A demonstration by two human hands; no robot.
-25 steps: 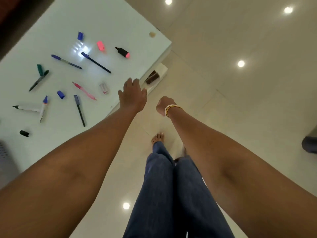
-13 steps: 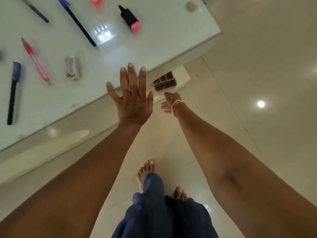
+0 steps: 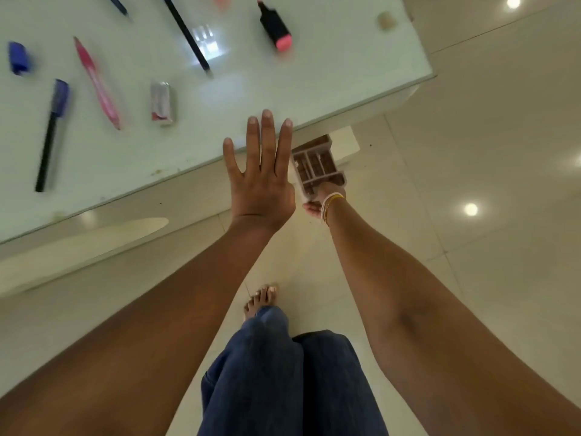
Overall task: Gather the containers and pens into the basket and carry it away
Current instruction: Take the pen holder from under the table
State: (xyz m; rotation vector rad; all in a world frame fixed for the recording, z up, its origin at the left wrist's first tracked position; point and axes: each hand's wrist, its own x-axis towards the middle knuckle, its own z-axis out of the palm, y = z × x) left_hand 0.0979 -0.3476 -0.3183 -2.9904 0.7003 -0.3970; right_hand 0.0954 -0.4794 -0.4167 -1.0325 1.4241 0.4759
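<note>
A white divided basket (image 3: 317,166) with brown compartments sits low beside the table's corner, down by the floor. My right hand (image 3: 322,201) grips its near rim, fingers mostly hidden under it. My left hand (image 3: 262,174) is spread flat, fingers apart, over the table's front edge and holds nothing. On the white table (image 3: 314,89) lie a pink pen (image 3: 97,83), a black pen with a blue cap (image 3: 52,133), a long black pen (image 3: 187,34), a black and pink highlighter (image 3: 275,26), a loose blue cap (image 3: 18,56) and a small silver eraser (image 3: 162,102).
The glass-topped table ends at a corner (image 3: 430,77) at the upper right. Glossy beige floor tiles spread to the right and below. My legs in blue jeans (image 3: 283,372) and a bare foot (image 3: 261,298) stand under me. A small beige lump (image 3: 385,20) rests near the table's far corner.
The view has closed in on the table's corner. My right hand has reached down to the basket and taken hold of its rim. My left hand has opened flat at the table's edge.
</note>
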